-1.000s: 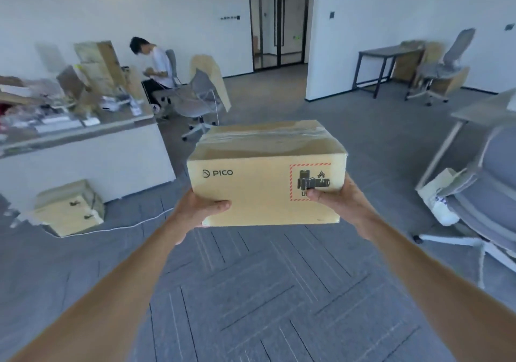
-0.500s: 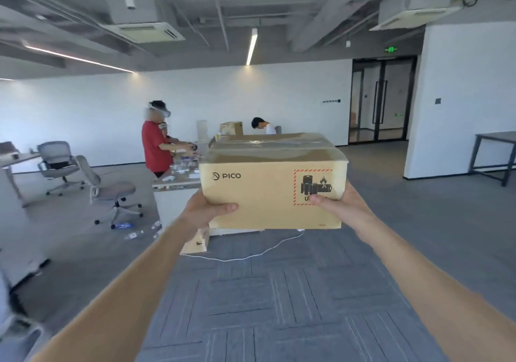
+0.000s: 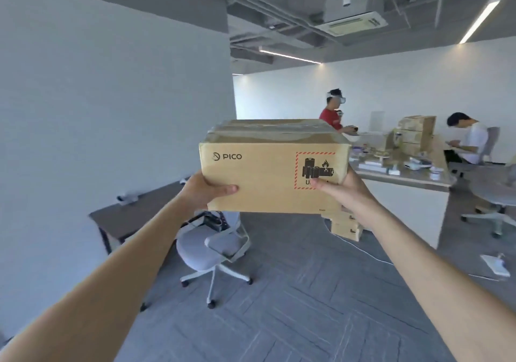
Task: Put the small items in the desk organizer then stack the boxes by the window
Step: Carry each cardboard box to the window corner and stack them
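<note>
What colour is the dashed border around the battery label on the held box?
Red, on the cardboard box; head view.

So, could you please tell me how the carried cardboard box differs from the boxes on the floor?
The tan PICO-printed cardboard box is held up by the left hand and right hand; the tan cardboard boxes on the floor sit stacked beside the white desk, mostly hidden. Both are tan cardboard.

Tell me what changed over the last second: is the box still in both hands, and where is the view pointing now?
The view swung left and tilted up: the floor and glass doors gave way to a white wall, a dark desk and an office chair. The box stayed level, with the left hand and right hand gripping its lower corners as before.
</note>
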